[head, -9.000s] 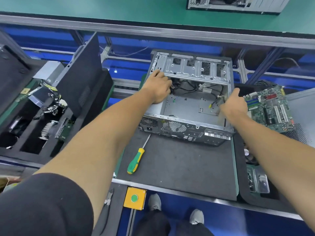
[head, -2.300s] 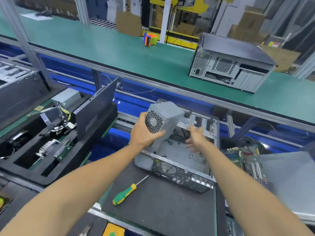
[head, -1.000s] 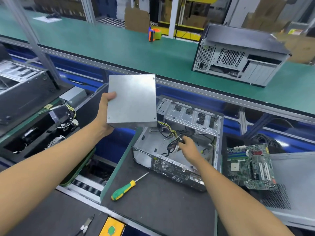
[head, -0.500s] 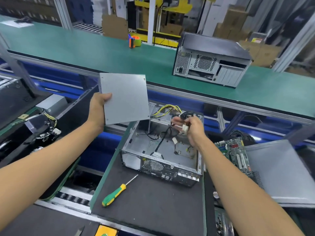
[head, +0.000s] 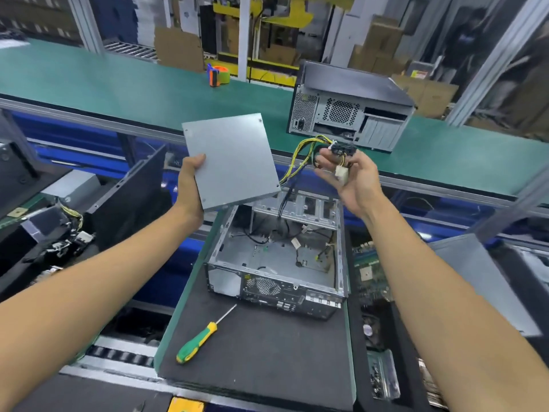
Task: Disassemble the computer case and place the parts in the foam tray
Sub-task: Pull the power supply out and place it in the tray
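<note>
Above the open computer case, the raised left hand grips the power supply, flat face toward the camera, tilted; right hand fingers curl around its cable bundle.

No word, brand or number can be read anywhere in this view. The likeliest carrier is a small red-and-white label on a cardboard box behind the closed computer case on the green conveyor, but its print is too small and blurred to make out, and it may be a warning sticker. Boards to the right of the open computer case show no legible marking either
</note>
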Action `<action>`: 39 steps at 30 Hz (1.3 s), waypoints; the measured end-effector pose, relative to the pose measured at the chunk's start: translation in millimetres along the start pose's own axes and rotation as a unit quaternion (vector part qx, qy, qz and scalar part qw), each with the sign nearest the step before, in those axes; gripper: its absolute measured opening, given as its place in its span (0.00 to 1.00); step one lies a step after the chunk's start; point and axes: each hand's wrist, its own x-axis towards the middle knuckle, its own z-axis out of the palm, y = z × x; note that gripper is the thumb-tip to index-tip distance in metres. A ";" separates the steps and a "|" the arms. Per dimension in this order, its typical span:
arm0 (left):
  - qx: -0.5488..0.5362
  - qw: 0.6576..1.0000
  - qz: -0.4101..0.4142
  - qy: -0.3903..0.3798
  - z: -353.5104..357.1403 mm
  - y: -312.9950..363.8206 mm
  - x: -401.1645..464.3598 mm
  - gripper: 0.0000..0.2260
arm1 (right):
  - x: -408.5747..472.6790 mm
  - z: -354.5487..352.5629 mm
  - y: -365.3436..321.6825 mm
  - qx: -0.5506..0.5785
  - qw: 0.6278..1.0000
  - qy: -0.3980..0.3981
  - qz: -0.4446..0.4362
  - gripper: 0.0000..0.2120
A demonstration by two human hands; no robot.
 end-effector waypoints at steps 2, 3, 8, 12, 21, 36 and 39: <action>-0.022 0.999 -0.027 -0.032 10.6 -8.6 -0.6 0.19 | -5.5 -10.9 -12.9 -0.006 0.999 -0.035 -0.004 0.11; -0.030 0.998 -0.042 -0.044 17.3 -14.2 -0.8 0.18 | -8.4 -16.1 -19.0 -0.017 0.999 -0.042 -0.006 0.11; -0.037 0.988 -0.109 -0.103 63.0 -51.3 -2.4 0.20 | -31.6 -47.0 -51.8 -0.105 0.994 0.014 -0.019 0.11; -0.035 0.973 -0.177 -0.143 108.0 -90.2 -14.5 0.23 | -59.8 -86.0 -73.4 -0.024 0.998 0.054 -0.020 0.17; 0.048 0.962 -0.239 -0.123 213.6 -169.7 -42.9 0.39 | -77.0 -180.6 -63.4 -0.220 0.956 0.194 -0.012 0.07; 0.001 0.929 -0.350 -0.120 323.7 -311.4 -94.8 0.28 | -87.7 -346.4 -98.5 -0.308 0.896 0.121 0.296 0.13; -0.027 0.918 -0.362 -0.158 343.3 -335.6 -104.1 0.25 | -88.3 -376.1 -106.2 -0.365 0.870 0.132 0.304 0.34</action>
